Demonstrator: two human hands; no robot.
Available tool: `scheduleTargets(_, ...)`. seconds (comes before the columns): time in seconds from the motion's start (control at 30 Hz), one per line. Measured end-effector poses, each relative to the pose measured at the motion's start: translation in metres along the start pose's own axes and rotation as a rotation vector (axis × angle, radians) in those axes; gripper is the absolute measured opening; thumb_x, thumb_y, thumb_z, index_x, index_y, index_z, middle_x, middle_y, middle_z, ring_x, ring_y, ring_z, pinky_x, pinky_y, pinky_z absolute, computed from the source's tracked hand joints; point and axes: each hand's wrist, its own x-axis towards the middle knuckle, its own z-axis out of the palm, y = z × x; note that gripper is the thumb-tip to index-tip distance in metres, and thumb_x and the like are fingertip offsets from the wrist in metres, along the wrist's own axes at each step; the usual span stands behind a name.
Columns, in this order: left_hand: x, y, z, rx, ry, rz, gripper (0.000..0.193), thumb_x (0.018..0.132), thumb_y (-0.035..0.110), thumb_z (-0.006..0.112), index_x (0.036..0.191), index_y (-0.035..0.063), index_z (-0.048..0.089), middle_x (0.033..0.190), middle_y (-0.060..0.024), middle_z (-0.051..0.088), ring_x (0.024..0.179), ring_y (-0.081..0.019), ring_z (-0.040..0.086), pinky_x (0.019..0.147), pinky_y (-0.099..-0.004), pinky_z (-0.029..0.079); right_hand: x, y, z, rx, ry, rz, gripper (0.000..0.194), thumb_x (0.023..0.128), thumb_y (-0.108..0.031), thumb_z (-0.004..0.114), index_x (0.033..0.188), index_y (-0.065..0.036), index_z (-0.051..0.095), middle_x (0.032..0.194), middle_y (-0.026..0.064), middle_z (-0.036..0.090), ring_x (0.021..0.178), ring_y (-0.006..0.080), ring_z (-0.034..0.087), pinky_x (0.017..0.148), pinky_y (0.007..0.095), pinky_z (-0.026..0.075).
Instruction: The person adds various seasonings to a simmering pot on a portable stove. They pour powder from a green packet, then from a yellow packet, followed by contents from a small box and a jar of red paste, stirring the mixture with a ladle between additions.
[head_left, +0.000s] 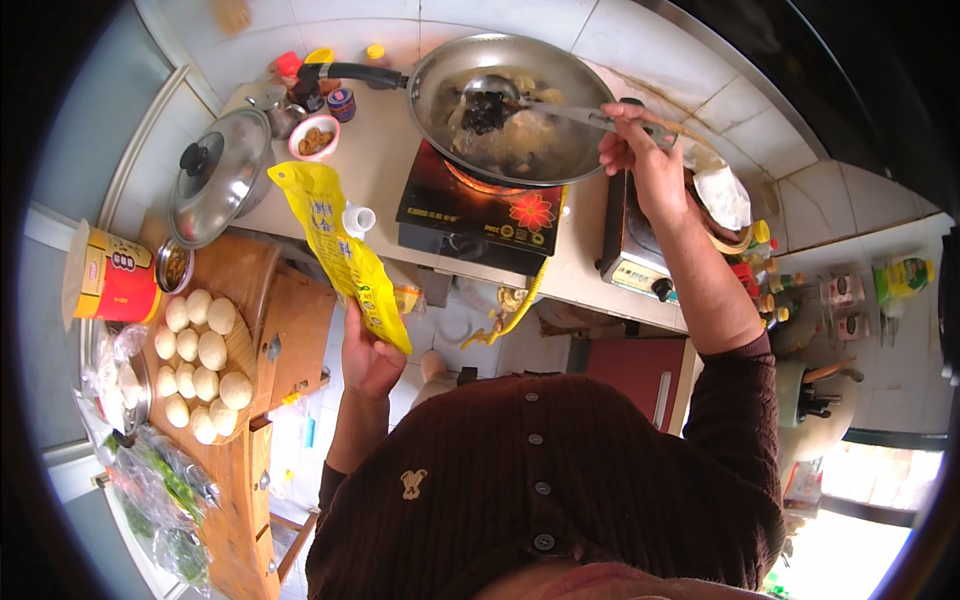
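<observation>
My left hand grips the lower end of a yellow plastic seasoning pouch that bears writing. A white spout shows at the pouch's side; whether it is capped I cannot tell. My right hand holds the handle of a metal ladle. The ladle's bowl rests inside a steel wok of cloudy liquid with dark, fungus-like pieces and pale pieces. Under the wok, an electric cooktop glows orange. The wok's black handle points left.
Left of the wok stand a small bowl of brown pieces, a metal jug and a domed lid. Dough balls lie on a round board on the wooden cabinet. A gas stove sits to the right.
</observation>
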Motion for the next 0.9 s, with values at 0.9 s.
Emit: scheduleTargets(0.9, 0.001, -0.002, -0.002, 0.023, 0.018, -0.013, 0.042, 0.099, 0.050, 0.041, 0.138, 0.0364, 0.045, 0.121, -0.0005, 0.060, 0.109, -0.0206, 0.058, 0.064, -0.0222, 0.054, -0.022, 0.047, -0.023, 0.152, 0.013, 0.234, 0.022, 0.093, -0.009, 0.047, 0.107, 0.002, 0.061, 0.078, 0.0099, 0.063, 0.066, 0.0159, 0.060, 0.058, 0.0261, 0.048)
